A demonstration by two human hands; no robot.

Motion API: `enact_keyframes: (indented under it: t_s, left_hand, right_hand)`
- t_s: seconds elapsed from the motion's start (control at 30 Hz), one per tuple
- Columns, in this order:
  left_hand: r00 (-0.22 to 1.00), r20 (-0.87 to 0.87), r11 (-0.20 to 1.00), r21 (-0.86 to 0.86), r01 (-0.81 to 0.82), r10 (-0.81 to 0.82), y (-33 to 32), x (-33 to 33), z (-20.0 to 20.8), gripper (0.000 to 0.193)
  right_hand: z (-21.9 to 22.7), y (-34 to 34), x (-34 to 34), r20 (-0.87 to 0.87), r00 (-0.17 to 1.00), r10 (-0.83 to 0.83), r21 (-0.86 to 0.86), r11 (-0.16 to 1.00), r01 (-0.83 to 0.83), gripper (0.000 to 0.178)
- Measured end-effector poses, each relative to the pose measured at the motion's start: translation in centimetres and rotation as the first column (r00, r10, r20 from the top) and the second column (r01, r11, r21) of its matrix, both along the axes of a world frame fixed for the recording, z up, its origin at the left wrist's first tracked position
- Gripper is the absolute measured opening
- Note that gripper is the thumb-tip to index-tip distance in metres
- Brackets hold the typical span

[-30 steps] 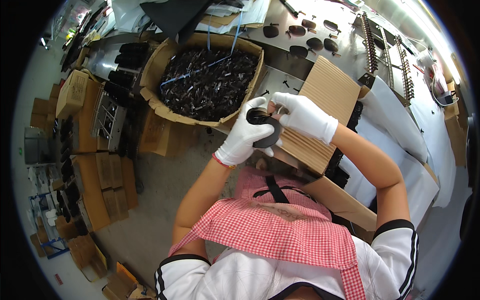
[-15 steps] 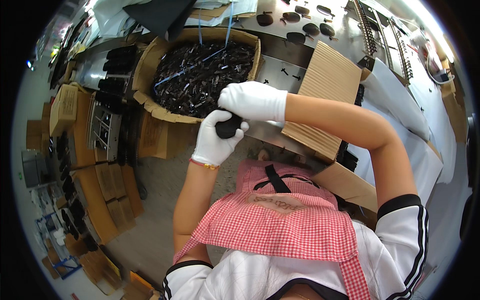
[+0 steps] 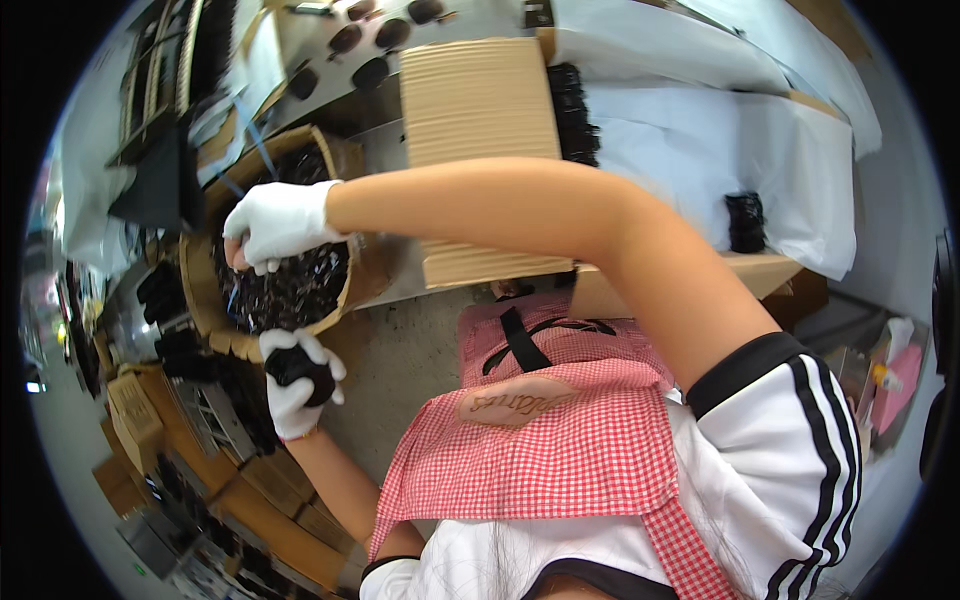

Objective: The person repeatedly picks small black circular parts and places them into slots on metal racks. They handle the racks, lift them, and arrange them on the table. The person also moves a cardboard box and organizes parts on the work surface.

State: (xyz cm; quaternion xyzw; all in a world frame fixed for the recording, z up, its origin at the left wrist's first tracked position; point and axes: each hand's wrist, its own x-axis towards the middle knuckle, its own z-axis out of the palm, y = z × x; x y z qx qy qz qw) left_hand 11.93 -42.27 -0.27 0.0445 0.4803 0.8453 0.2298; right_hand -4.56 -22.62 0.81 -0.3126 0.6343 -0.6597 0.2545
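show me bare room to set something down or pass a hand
Room: the flap beyond the right forearm, left of the black stack; the white sheet between that stack and the black bundle. A hand could probably pass between the left hand and apron, over floor. Crowded: the carton, holding black parts beneath the right hand, and the tabletop with lenses.

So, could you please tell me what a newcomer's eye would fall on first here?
Probably the red-and-white checked apron at lower centre. Then the white-gloved right hand, over a cardboard box of small dark pieces at left. Below it, the left hand holds black rounded items.
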Motion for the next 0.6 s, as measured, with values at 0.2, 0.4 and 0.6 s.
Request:
enact_keyframes:
  t_s: [0.2, 0.4, 0.6]
  left_hand:
    - [0.970, 0.060, 0.944, 0.249, 0.215, -0.236, 6.7, -2.5, 0.3, 0.061]
    - [0.834, -0.225, 0.820, -0.429, 0.380, -0.504, 22.0, -6.1, 2.2, 0.032]
    - [0.371, -0.298, 0.435, -0.821, 0.371, -0.880, 36.4, -8.0, -0.7, 0.025]
  right_hand:
    - [-0.8, 12.1, -0.1, -0.576, 0.804, -0.146, 0.231, 0.915, 0.331, 0.033]
    - [-2.3, 31.7, 6.0, -0.421, 0.858, -0.295, 0.481, 0.729, 0.487, 0.011]
    - [-6.1, 38.6, 14.3, 0.181, 0.978, -0.107, 0.878, 0.466, -0.111, 0.064]
